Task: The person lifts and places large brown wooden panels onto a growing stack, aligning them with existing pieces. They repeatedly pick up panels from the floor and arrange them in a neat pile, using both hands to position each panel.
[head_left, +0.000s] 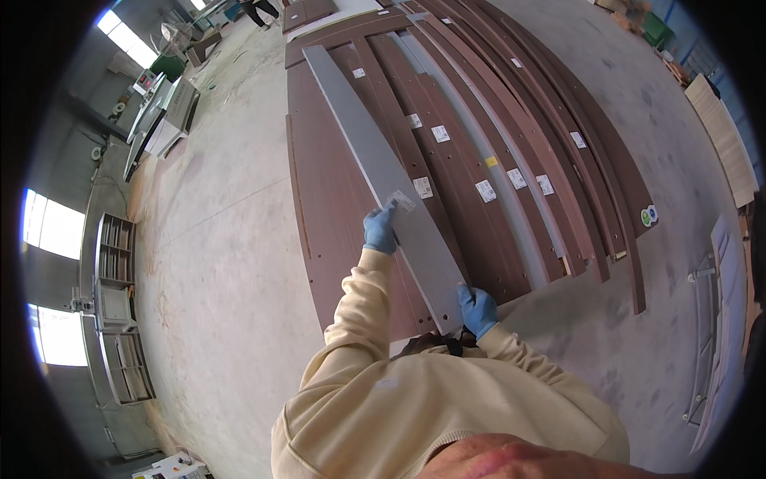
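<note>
A long grey board (351,132) lies slantwise over brown panels, its near end close to my body. My left hand (381,231), in a blue glove, grips the board's left edge, its fingertips at a white label (401,200) stuck on the top face. Also gloved in blue, my right hand (478,311) is closed beside the right edge of the near end. Something small and dark shows at its fingers; I cannot make out what it is. Small dark holes dot the board's near end.
Several brown strips (471,120) with white labels lie lengthwise to the right, some jutting past the others. A wide brown panel (343,199) sits under the board on the left. Shelving (120,311) and a machine (163,116) stand at left; pale panels (722,319) lean at far right.
</note>
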`<state>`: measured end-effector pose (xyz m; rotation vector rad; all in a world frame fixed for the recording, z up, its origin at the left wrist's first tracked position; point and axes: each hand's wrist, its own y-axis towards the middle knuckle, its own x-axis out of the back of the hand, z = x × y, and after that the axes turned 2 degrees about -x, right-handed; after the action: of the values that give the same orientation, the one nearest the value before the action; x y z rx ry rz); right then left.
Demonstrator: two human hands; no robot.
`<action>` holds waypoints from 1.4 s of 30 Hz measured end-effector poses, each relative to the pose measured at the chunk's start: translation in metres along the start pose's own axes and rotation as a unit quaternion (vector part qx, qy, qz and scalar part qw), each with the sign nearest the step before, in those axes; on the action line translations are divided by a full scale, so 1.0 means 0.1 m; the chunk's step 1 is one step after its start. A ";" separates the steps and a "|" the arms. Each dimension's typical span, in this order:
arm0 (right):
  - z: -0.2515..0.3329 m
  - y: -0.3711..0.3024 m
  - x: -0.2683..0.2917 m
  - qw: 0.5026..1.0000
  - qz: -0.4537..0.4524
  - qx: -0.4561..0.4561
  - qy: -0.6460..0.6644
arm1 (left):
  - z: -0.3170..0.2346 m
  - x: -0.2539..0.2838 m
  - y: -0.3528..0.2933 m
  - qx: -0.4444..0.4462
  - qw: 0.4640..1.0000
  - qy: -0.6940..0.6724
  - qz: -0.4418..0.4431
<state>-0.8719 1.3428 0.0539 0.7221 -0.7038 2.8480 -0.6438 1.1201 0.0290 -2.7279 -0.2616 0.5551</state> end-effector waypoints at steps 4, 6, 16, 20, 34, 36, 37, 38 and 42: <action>-0.13 -0.10 0.05 0.999 -0.030 -0.013 -0.030 | 0.03 -0.16 -0.17 -0.002 1.000 0.010 0.023; -0.22 -0.14 0.12 0.997 -0.068 -0.001 -0.020 | 0.10 -0.29 -0.19 0.016 0.999 0.023 0.015; -0.54 -0.05 0.60 0.990 -0.137 -0.005 -0.042 | 0.48 -0.94 -0.05 0.053 0.995 0.017 0.088; -0.65 0.04 0.67 0.985 -0.161 0.008 -0.065 | 0.63 -1.08 0.05 0.070 0.993 0.017 0.094; -1.05 0.34 0.73 0.970 -0.156 0.058 -0.178 | 0.34 -1.08 -0.19 -0.264 0.748 0.607 0.047; -1.06 0.34 0.73 0.972 -0.126 0.042 -0.194 | 0.37 -1.02 -0.28 -0.365 0.674 0.640 0.062; -1.06 0.34 0.74 0.972 -0.113 0.043 -0.204 | 0.43 -1.01 -0.33 -0.382 0.634 0.667 0.079; -1.06 0.33 0.74 0.971 -0.099 0.032 -0.217 | 0.48 -1.01 -0.34 -0.428 0.594 0.676 0.086; -1.02 0.35 0.77 0.953 -0.131 0.082 -0.262 | 0.74 -1.08 -0.41 -0.358 0.570 0.726 0.140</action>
<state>-0.9904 1.3601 -0.0033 1.5040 -0.3806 2.4992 -0.7763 1.1535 0.0169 -2.7801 0.4957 -2.1635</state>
